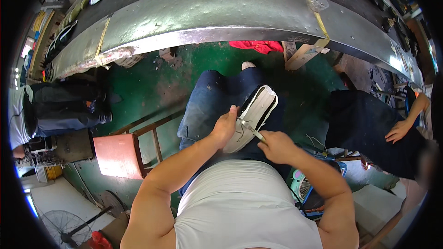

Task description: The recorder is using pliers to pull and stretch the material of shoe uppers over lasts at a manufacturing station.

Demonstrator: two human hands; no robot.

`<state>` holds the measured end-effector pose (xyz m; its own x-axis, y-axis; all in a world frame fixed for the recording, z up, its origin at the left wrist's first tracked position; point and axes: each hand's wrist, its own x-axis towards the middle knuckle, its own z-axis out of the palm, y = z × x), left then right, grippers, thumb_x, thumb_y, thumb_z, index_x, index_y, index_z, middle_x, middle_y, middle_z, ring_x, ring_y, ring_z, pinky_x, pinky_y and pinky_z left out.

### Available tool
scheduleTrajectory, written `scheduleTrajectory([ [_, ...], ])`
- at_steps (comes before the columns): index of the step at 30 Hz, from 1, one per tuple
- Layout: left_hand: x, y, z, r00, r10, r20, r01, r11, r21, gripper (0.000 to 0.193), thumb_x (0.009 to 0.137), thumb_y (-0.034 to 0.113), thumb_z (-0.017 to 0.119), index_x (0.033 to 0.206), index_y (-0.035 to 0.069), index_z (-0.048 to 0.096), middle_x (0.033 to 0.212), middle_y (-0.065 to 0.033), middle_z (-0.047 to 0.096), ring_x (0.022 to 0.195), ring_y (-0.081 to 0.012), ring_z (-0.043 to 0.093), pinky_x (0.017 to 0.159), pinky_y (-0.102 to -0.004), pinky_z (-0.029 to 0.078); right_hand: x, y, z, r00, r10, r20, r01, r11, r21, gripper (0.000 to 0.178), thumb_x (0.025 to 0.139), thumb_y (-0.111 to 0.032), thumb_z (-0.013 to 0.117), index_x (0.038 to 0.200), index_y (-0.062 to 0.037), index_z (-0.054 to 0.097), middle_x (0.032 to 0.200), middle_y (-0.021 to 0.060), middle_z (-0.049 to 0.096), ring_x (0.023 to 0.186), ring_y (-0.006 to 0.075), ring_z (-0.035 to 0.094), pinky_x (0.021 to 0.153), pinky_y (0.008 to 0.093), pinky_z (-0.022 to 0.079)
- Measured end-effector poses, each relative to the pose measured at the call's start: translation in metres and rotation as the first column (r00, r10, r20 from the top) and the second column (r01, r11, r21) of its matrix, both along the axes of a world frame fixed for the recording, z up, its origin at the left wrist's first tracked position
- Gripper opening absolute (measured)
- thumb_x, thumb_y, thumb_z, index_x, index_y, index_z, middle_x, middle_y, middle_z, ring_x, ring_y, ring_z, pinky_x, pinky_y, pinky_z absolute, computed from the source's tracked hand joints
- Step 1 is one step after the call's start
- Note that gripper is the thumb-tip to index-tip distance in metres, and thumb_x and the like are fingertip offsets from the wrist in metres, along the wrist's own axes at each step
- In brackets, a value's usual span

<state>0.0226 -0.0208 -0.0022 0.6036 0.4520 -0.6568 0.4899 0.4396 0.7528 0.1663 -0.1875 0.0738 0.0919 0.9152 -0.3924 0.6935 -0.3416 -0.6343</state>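
Note:
A light grey-beige shoe upper (266, 96) with black and white edges rests across my lap on blue jeans (203, 106). It lies tilted, its narrow end pointing up and right. My left hand (225, 124) is closed on the shoe's left side, thumb on top. Closed in my right hand (278, 147) is a pincer-like metal tool (250, 128), held by its pale handle. The silver head touches or nearly touches the shoe's surface beside my left fingers; its exact shape is hard to make out.
A metal-edged workbench (207, 11) curves across in front, with a clear plastic cup (318, 2) and several shoes on it. A red-topped stool (119, 155) stands left. People sit at both sides. A small fan (301, 185) is by my right elbow; red cloth (257, 46) lies under the bench.

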Motion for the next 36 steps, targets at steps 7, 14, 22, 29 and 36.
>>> scheduleTrajectory([
  [7,0.002,0.009,0.010,0.975,-0.165,-0.150,0.220,0.827,0.518,0.054,0.108,0.040,0.031,0.132,0.001,0.060,0.111,-0.0275,0.068,0.110,-0.0442,0.063,0.097,-0.0444,0.050,0.013,0.002,0.006,0.973,-0.057,-0.222,0.034,0.994,-0.107,0.029,0.090,-0.016,0.065,0.113,0.0012,0.058,0.098,0.0248,0.065,0.094,0.0438,0.064,0.082,0.0483,0.051],
  [14,-0.002,0.007,0.001,0.936,-0.348,0.045,0.165,0.549,0.819,0.043,0.105,0.027,0.043,0.143,0.008,0.051,0.132,-0.0239,0.059,0.103,-0.0421,0.066,0.093,-0.0449,0.054,0.019,0.005,0.003,0.967,-0.178,0.182,0.179,0.984,0.009,0.036,0.091,-0.013,0.063,0.121,0.0047,0.051,0.108,0.0257,0.063,0.100,0.0455,0.062,0.085,0.0497,0.051],
  [22,0.016,0.021,0.038,0.649,-0.674,-0.353,0.659,0.264,0.704,0.056,0.103,0.028,0.048,0.156,0.024,0.031,0.152,-0.0249,0.037,0.091,-0.0425,0.069,0.079,-0.0467,0.060,0.056,-0.009,0.013,0.836,-0.440,-0.328,0.314,0.874,-0.372,0.024,0.097,-0.020,0.060,0.105,0.0027,0.058,0.086,0.0195,0.068,0.070,0.0325,0.068,0.066,0.0409,0.053],
  [29,0.024,0.030,0.039,0.620,-0.665,-0.416,0.708,0.247,0.661,0.058,0.105,0.033,0.044,0.159,0.031,0.022,0.151,-0.0293,0.038,0.097,-0.0485,0.067,0.088,-0.0488,0.056,0.058,-0.016,-0.019,0.960,-0.256,-0.116,0.249,0.966,-0.070,0.031,0.102,-0.028,0.054,0.107,0.0026,0.060,0.083,0.0164,0.066,0.073,0.0278,0.069,0.066,0.0372,0.054],
  [36,0.025,0.027,0.052,0.569,-0.697,-0.435,0.732,0.189,0.655,0.058,0.105,0.036,0.043,0.159,0.031,0.023,0.148,-0.0335,0.039,0.096,-0.0480,0.068,0.088,-0.0481,0.057,0.045,0.003,-0.010,0.876,-0.458,-0.154,0.478,0.774,0.417,0.027,0.104,-0.024,0.049,0.111,0.0005,0.058,0.092,0.0221,0.066,0.080,0.0387,0.067,0.072,0.0429,0.055],
])
